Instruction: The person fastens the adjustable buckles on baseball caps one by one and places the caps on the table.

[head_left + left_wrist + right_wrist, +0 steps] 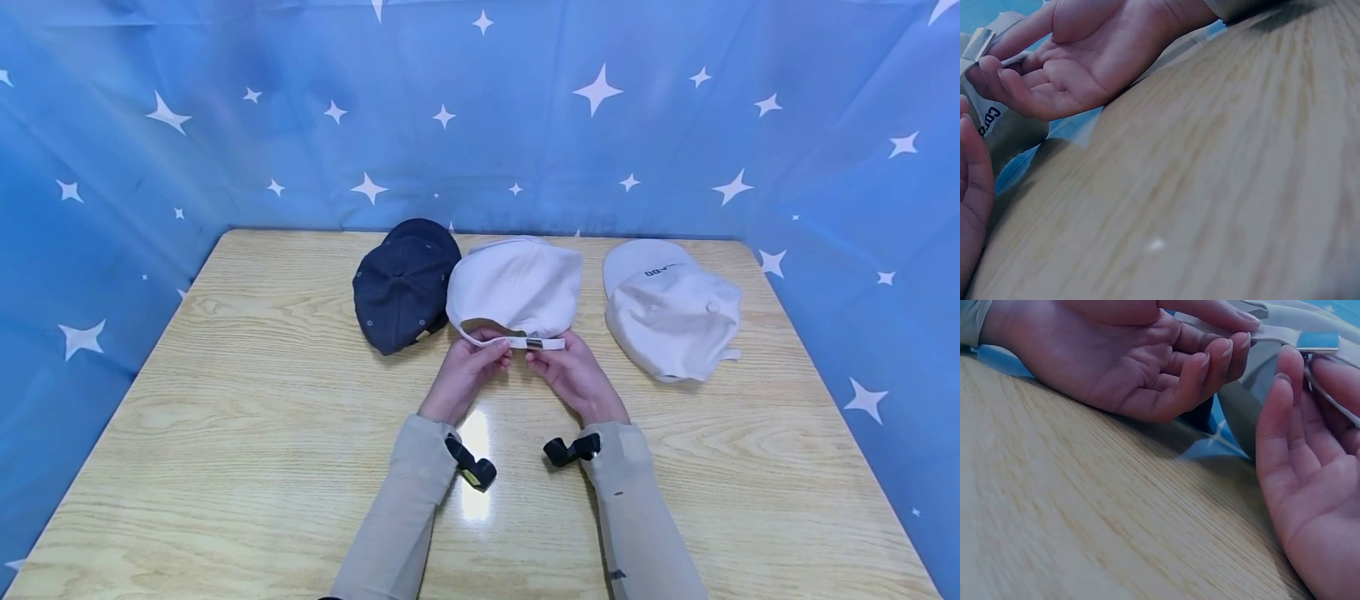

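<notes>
A white baseball cap [517, 279] lies in the middle with its back opening facing me. Its back strap [553, 344] runs across the opening through a metal buckle [1318, 341]. My left hand [468, 375] pinches the strap to the left of the buckle, thumb on top. On the other side, my right hand [577, 379] grips the strap close to the buckle between thumb and fingers. Both palms face upward just above the table, and the right fingertips partly hide behind the strap.
A dark navy cap [399, 287] sits against the white cap's left side. To the right lies another off-white cap [667, 321] with dark lettering on its front. The wooden table [225, 433] ends at a blue star-patterned backdrop [525, 125].
</notes>
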Motion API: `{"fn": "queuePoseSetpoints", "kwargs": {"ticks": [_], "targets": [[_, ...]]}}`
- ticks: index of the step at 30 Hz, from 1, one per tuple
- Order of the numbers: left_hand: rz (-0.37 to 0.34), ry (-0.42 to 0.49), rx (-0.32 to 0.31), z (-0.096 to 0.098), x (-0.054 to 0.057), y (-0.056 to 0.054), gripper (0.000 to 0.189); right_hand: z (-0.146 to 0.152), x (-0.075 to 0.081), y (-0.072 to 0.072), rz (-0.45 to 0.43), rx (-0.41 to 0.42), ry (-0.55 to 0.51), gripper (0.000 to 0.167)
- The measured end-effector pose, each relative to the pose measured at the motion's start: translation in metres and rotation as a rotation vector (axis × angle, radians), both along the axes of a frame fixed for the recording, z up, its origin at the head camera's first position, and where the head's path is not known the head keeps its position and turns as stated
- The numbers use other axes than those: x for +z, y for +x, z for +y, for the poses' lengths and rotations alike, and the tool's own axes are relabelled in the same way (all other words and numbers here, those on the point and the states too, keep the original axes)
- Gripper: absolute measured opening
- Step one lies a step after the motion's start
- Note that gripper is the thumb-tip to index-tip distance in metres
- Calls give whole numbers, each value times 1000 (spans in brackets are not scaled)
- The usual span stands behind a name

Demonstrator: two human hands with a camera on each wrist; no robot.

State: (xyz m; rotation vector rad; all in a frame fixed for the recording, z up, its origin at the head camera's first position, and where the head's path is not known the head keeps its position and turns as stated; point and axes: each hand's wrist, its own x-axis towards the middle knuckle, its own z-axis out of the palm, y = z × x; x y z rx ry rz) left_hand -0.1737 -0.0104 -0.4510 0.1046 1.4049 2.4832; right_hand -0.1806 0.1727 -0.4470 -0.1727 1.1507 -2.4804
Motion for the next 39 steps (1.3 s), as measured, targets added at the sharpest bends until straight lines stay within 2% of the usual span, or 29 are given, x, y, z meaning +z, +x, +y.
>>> {"fn": "queuePoseSetpoints", "kwargs": {"ticks": [11,18,27,39], "targets": [[-9,-18,3,-1,1,1,15,-1,1,0,15,12,20,18],[-6,-23,1,0,0,1,17,-3,2,1,-4,3,47,19],[21,-53,-40,0,-2,1,17,-4,2,1,-21,-2,89,21],[-20,-42,-26,0,2,1,25,-2,1,0,-10,5,38,20]]}}
